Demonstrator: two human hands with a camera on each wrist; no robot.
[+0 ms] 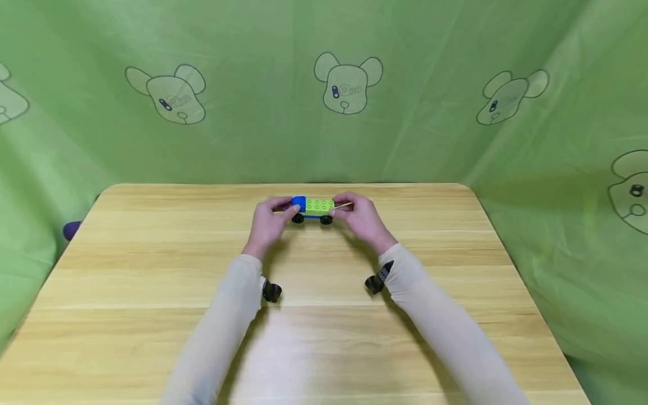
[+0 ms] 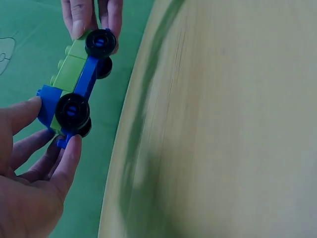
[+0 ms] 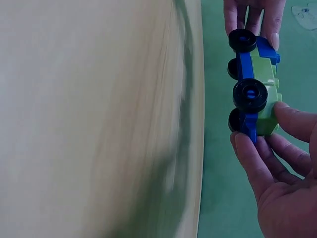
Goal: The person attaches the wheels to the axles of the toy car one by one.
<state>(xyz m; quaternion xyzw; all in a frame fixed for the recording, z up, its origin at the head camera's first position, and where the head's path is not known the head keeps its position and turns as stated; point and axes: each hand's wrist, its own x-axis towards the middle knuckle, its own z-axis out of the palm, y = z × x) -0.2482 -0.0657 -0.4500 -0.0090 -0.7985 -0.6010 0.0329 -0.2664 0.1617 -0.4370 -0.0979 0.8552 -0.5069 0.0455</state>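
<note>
A toy car (image 1: 319, 206) built of blocks is held level between both hands near the table's far side. It has lime-green studded bricks (image 3: 261, 71) on a blue wheeled base (image 2: 87, 78), a blue brick (image 1: 298, 203) at its left end and black wheels (image 3: 250, 95). My left hand (image 1: 268, 221) grips the blue end, thumb on the near side. At the green end, my right hand (image 1: 360, 218) pinches the car between thumb and fingers. The wrist views show the car off the tabletop. In the head view, some fingertips are hidden behind it.
The wooden table (image 1: 324, 349) has rounded far corners. Green curtains (image 1: 263, 140) printed with mouse-like heads hang behind it and at both sides. A purple object (image 1: 71, 230) shows past the left edge. Each sleeved wrist carries a black camera (image 1: 272, 291).
</note>
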